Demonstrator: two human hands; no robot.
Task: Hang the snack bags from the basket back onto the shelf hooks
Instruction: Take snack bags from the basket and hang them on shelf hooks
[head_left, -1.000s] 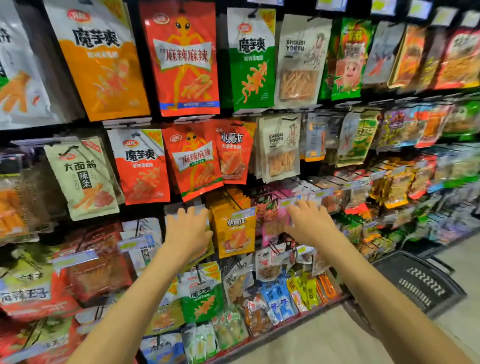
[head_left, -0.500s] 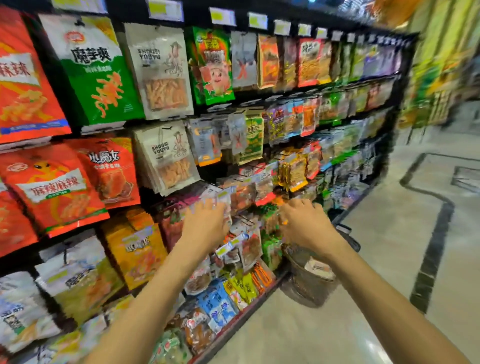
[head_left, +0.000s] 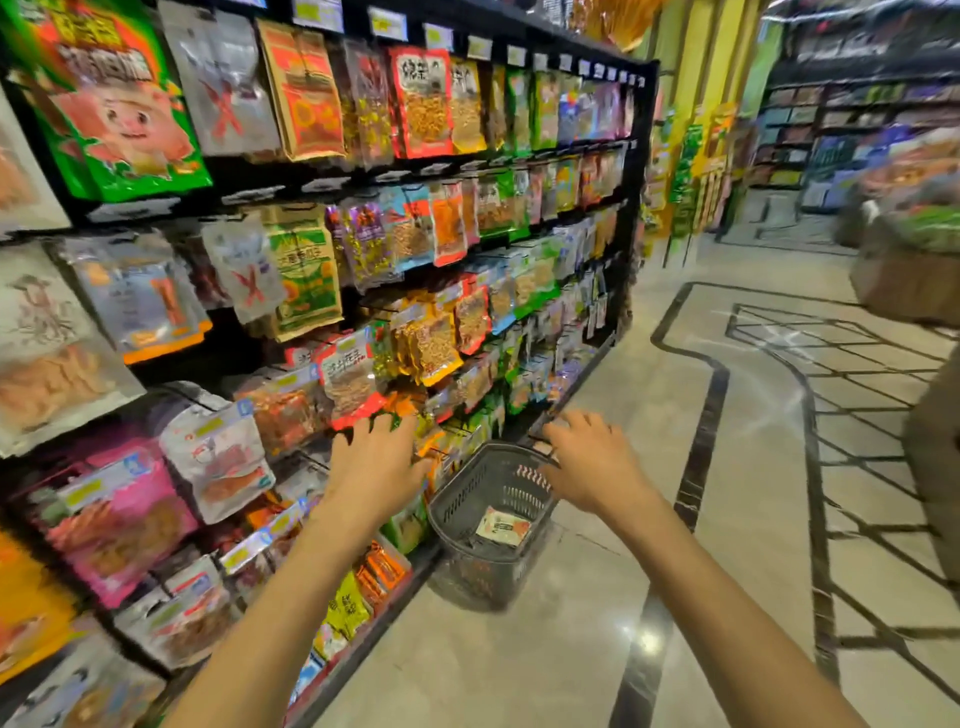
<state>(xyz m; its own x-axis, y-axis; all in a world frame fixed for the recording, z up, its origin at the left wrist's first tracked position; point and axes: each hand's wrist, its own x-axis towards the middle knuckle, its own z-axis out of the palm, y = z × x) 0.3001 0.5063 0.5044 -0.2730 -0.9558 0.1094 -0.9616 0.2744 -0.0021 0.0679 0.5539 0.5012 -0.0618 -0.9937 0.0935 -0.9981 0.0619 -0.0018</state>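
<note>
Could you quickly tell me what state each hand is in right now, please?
Left hand: open, holding nothing.
Right hand: open, holding nothing, above the basket.

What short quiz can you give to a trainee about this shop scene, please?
1. True or false: the basket stands on the floor beside the shelf.
2. The snack bag seen in the basket is mostly: A white, B blue, C black.
3. What do the left hand and the right hand hold?
Key: 1 true; 2 A; 3 nothing, both are open.
</note>
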